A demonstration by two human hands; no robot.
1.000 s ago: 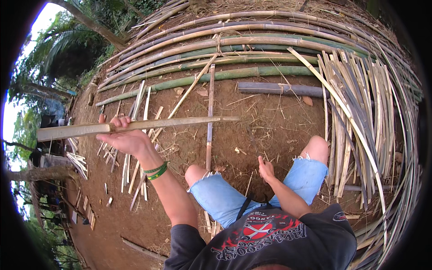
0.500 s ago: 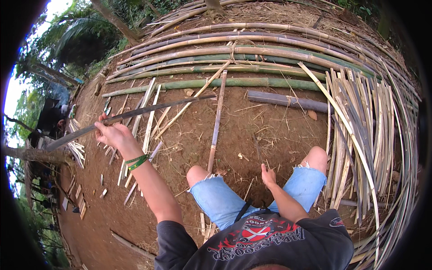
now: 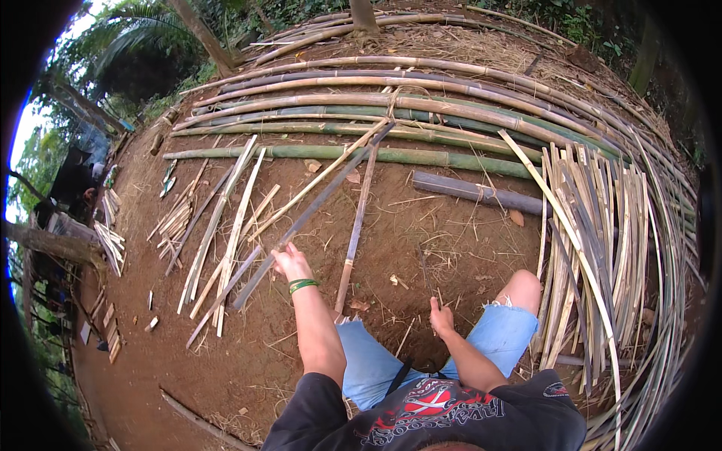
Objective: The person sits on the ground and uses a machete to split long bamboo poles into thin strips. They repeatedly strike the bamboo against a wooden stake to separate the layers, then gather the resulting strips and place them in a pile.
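Observation:
I sit on bare soil with my knees in blue shorts apart. My left hand (image 3: 290, 263), with a green band at its wrist, is shut on a long dark bamboo strip (image 3: 331, 192). The strip slants away from me, its far tip reaching the green bamboo poles (image 3: 421, 156) and its near end low over the ground at my left. My right hand (image 3: 441, 316) rests on the soil between my knees, fingers apart, holding nothing. A thin pale strip (image 3: 356, 222) lies just right of the held one.
Long whole bamboo poles curve across the back. A thick bundle of split strips (image 3: 602, 248) lies at the right, beside my right knee. A short dark pole section (image 3: 475, 193) lies ahead. Loose pale strips (image 3: 218, 225) and offcuts are scattered to the left.
My left hand has swung the strip from lying crosswise at arm's height to pointing away from me, and has lowered it toward the ground. My right hand has stayed put.

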